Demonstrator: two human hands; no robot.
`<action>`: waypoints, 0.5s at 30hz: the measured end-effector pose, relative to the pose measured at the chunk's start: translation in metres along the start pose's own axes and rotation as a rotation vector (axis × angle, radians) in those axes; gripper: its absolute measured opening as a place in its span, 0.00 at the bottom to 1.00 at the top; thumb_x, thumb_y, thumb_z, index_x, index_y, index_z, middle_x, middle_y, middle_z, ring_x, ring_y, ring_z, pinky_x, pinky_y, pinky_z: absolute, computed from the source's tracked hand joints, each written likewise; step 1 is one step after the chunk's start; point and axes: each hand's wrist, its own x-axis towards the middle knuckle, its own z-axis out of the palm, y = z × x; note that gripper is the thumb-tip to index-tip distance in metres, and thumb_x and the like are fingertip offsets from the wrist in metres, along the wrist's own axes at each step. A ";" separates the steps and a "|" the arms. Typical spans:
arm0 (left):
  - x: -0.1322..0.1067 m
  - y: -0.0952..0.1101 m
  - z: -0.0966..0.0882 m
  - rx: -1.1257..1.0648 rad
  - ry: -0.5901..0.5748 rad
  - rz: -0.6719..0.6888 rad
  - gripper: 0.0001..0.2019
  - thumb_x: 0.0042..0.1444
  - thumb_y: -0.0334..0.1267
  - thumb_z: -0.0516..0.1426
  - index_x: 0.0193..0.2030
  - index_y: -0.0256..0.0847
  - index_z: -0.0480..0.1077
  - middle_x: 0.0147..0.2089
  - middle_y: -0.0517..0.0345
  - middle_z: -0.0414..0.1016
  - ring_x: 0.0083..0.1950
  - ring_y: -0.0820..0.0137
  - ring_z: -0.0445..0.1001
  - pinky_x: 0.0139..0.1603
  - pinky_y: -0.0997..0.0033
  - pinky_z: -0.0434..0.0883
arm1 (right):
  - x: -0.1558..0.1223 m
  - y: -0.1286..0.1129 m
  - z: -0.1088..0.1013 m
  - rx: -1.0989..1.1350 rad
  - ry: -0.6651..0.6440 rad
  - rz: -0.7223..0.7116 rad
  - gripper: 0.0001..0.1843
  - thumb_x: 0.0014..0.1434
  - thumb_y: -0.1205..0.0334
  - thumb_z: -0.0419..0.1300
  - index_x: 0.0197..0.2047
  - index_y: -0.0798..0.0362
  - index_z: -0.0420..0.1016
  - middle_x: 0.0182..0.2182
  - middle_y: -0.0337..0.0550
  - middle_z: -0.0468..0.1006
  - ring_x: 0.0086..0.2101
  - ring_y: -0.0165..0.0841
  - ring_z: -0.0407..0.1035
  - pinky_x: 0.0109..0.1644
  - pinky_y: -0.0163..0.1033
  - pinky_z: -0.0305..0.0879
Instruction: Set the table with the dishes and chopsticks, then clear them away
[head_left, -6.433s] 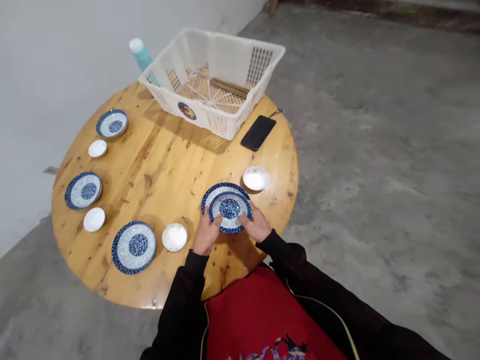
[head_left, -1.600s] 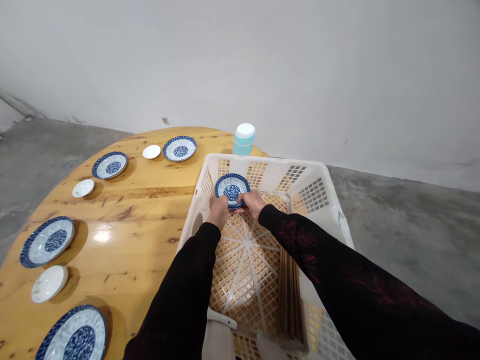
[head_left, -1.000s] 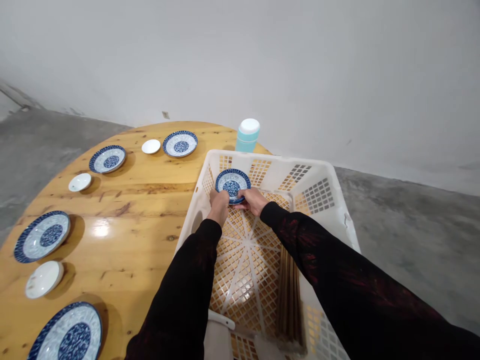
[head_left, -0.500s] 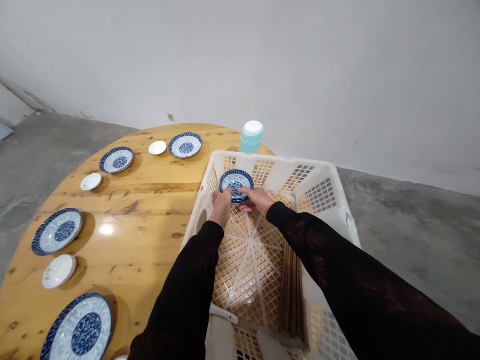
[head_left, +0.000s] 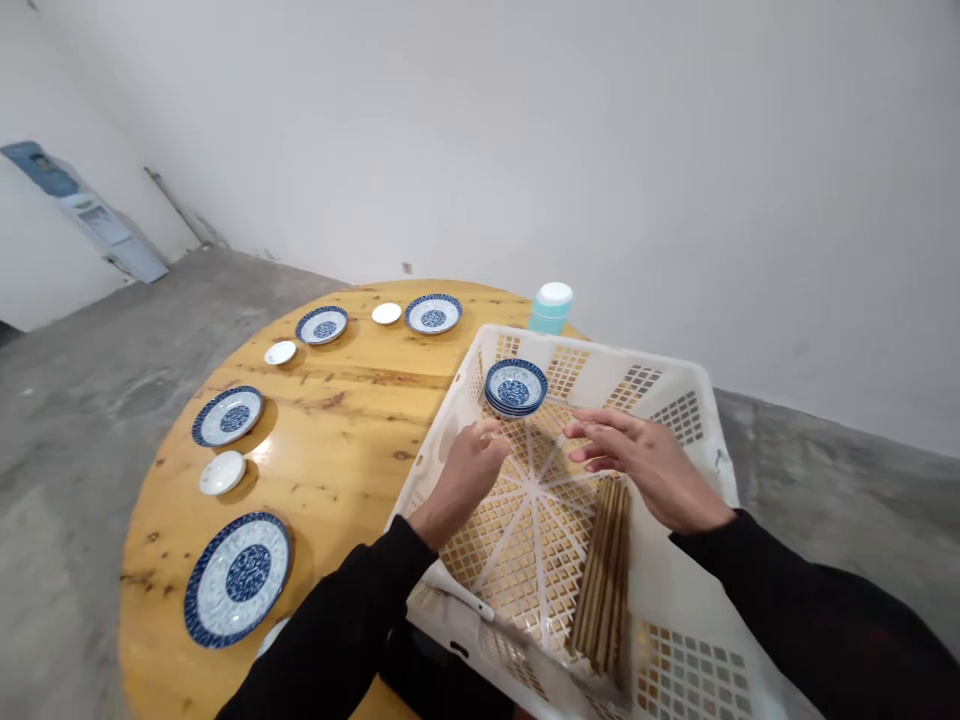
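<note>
A small stack of blue-and-white bowls (head_left: pixel 516 385) rests inside the white plastic basket (head_left: pixel 679 365), near its far left corner. Just in front of the stack is my left hand (head_left: pixel 466 468), its fingers curled in and nothing visible in them. My right hand (head_left: pixel 637 458) hovers over the basket's right half, fingers apart and holding nothing. Below it lies a bundle of brown chopsticks (head_left: pixel 602 580) along the basket floor. A white handle (head_left: pixel 459 592), perhaps of a spoon, lies at the basket's near left side; the rest of it is unclear.
The basket stands on a round wooden table (head_left: pixel 352 440). Blue-rimmed plates (head_left: pixel 238 580) and small white bowls (head_left: pixel 223 473) alternate along the table's left edge. Behind the basket stands a turquoise container with a white lid (head_left: pixel 551 308). A water dispenser (head_left: pixel 105 225) is far left.
Both hands have let go of the bowl stack and drawn back toward me, moving apart. The stack stays in the basket. My view has turned left.
</note>
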 end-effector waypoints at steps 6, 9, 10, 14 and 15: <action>-0.078 -0.013 -0.027 0.052 0.069 0.177 0.12 0.60 0.38 0.55 0.45 0.39 0.77 0.41 0.51 0.79 0.41 0.65 0.77 0.41 0.70 0.70 | -0.079 -0.002 0.004 -0.093 0.076 -0.216 0.26 0.51 0.41 0.68 0.45 0.52 0.80 0.36 0.50 0.84 0.29 0.36 0.77 0.32 0.41 0.76; -0.116 -0.033 -0.044 0.125 0.107 0.265 0.11 0.60 0.37 0.54 0.43 0.42 0.78 0.41 0.52 0.81 0.43 0.64 0.78 0.43 0.68 0.71 | -0.135 0.006 0.006 -0.256 0.171 -0.282 0.22 0.55 0.41 0.65 0.44 0.48 0.81 0.35 0.48 0.84 0.29 0.38 0.77 0.35 0.43 0.78; -0.130 -0.042 -0.052 0.146 0.121 0.277 0.11 0.61 0.38 0.54 0.43 0.42 0.78 0.40 0.53 0.81 0.42 0.65 0.79 0.44 0.68 0.71 | -0.155 0.012 0.008 -0.311 0.210 -0.295 0.21 0.56 0.41 0.64 0.44 0.46 0.81 0.35 0.48 0.84 0.29 0.38 0.77 0.36 0.43 0.78; -0.195 -0.086 -0.087 0.192 0.188 0.250 0.13 0.63 0.41 0.53 0.45 0.43 0.78 0.40 0.53 0.82 0.43 0.64 0.79 0.46 0.68 0.72 | -0.234 0.060 0.038 -0.353 0.315 -0.226 0.22 0.57 0.39 0.62 0.44 0.46 0.82 0.33 0.47 0.84 0.29 0.38 0.77 0.35 0.40 0.78; -0.213 -0.100 -0.097 0.191 0.200 0.236 0.13 0.64 0.41 0.52 0.44 0.43 0.78 0.39 0.52 0.82 0.43 0.64 0.80 0.46 0.68 0.72 | -0.253 0.078 0.053 -0.315 0.305 -0.181 0.23 0.56 0.38 0.62 0.43 0.47 0.82 0.32 0.47 0.84 0.27 0.38 0.77 0.35 0.40 0.78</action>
